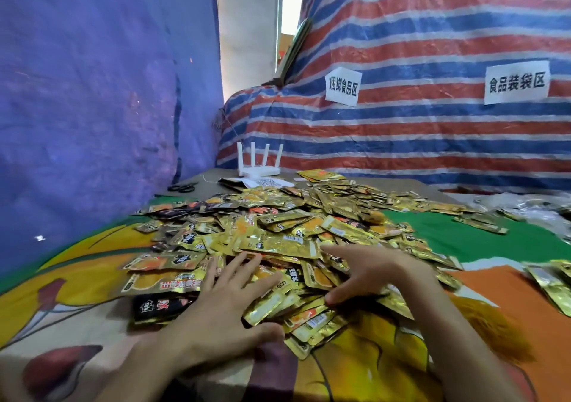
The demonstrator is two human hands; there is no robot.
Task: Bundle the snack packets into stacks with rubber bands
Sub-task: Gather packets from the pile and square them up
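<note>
A big loose pile of gold snack packets (278, 216), with a few black ones mixed in, covers the middle of the table. My left hand (222, 309) lies flat on the near edge of the pile, fingers spread and straight. My right hand (380, 273) rests on the packets just to its right, fingers spread wide, thumb pointing back toward me. Neither hand grips a packet. No rubber band shows in view.
The table wears a colourful cloth (494, 241) of green, orange and yellow. A white router (259, 162) and black scissors (183, 187) sit at the far edge. Papers (262, 182) lie beside the router. More packets (553, 281) lie at the right. Tarpaulins wall the left and back.
</note>
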